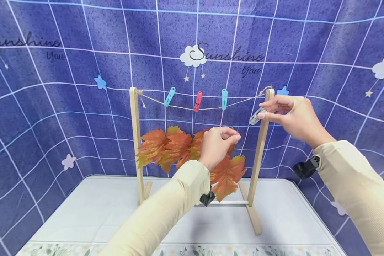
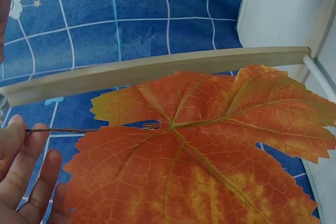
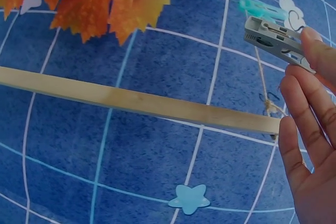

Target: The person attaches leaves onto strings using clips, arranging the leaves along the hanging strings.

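My left hand pinches the thin stem of an orange autumn leaf, which hangs below the fingers. In the left wrist view this leaf fills much of the frame, its veins showing. Beside the right post, my right hand holds a grey clothespin between thumb and fingers. A string sags between the posts, carrying a teal clothespin, a red clothespin and another teal clothespin. Orange leaves hang by their stems beneath them, partly hidden by my left hand.
The wooden stand has a left post, a right post and a foot on the white table. A blue gridded curtain surrounds the table behind and at both sides.
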A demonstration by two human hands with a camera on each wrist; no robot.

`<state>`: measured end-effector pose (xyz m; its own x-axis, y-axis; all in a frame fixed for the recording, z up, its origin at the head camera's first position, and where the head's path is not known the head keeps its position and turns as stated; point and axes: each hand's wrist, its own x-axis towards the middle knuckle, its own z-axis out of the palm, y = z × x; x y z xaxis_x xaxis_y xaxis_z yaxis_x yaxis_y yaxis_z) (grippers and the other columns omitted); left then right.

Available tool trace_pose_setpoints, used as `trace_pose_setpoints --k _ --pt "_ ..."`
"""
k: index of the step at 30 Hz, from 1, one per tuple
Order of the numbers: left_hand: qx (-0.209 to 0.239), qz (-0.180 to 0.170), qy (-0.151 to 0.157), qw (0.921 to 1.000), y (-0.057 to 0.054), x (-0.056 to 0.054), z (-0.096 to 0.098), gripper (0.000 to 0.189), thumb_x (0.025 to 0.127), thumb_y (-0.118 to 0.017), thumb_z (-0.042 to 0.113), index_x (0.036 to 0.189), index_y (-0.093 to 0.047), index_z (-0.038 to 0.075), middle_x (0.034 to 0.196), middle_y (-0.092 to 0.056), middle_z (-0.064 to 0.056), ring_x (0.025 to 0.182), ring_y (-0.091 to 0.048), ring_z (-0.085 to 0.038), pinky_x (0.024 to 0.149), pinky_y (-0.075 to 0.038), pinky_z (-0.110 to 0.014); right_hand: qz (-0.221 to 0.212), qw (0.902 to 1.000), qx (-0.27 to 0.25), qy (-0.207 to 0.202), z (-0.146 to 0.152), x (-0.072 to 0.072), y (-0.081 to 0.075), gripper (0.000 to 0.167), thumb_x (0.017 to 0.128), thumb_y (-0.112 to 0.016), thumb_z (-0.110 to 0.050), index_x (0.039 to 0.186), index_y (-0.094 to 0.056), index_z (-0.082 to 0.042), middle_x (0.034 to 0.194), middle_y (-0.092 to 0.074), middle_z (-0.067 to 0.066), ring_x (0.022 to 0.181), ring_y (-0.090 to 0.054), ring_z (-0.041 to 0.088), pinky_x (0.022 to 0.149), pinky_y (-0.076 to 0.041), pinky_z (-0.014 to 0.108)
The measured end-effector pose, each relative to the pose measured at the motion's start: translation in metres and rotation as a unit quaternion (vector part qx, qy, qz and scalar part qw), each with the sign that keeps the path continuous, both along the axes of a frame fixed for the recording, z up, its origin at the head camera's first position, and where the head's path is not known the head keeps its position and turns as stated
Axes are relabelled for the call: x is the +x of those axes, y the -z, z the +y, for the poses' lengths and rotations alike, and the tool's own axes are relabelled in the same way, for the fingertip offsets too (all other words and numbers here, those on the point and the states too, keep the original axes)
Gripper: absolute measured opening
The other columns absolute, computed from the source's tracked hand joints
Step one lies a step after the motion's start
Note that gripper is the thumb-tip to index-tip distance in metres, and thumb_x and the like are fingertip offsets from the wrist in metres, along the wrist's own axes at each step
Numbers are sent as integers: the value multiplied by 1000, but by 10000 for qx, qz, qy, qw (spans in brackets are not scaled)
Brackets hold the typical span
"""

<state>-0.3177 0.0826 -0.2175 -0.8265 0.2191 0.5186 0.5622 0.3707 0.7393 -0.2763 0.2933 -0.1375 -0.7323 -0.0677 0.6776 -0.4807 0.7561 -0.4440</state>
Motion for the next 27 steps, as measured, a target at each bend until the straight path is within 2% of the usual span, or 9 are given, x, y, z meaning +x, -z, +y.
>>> trace_pose_setpoints --k 5,9,15,19,27 --pt "22 113 -132 9998 -6 -1 6 13 94 -76 27 100 -81 17 83 -77 2 77 -65 -10 67 -48 -28 98 9999 0 -33 -1 -3 -7 26 83 -87 -22 105 -79 -10 87 -77 -4 73 -66 -3 66 -47 13" --pt "17 129 -272 9995 -11 -3 11 13 94 -76 28 99 -81 17 80 -76 4 73 -65 -8 66 -47 -28 198 9998 69 -62 -3 -5 -13 26 83 -87 -22 104 -80 -10 88 -77 -2 72 -66 -4 66 -48 13" --pt "-36 209 -491 9986 -17 -11 20 15 95 -75 31 101 -80 18 77 -75 6 66 -62 -7 63 -46 -28 243 9996 132 -35 -3 -7 -22 24 85 -86 -25 104 -80 -11 89 -77 -5 82 -64 1 70 -46 14" --pt "-58 226 -578 9981 -21 -13 26 15 95 -74 31 100 -80 18 74 -73 6 63 -61 -7 62 -46 -28 317 9993 190 41 -4 -9 -25 24 85 -85 -26 104 -80 -13 88 -77 -5 82 -62 4 68 -44 16" --pt "-132 322 -958 9948 -29 -19 37 15 95 -74 32 100 -80 19 80 -75 6 69 -63 -9 64 -49 -30 432 9987 258 124 -4 -13 -29 21 85 -85 -25 103 -80 -15 87 -77 -3 75 -61 8 63 -43 17"
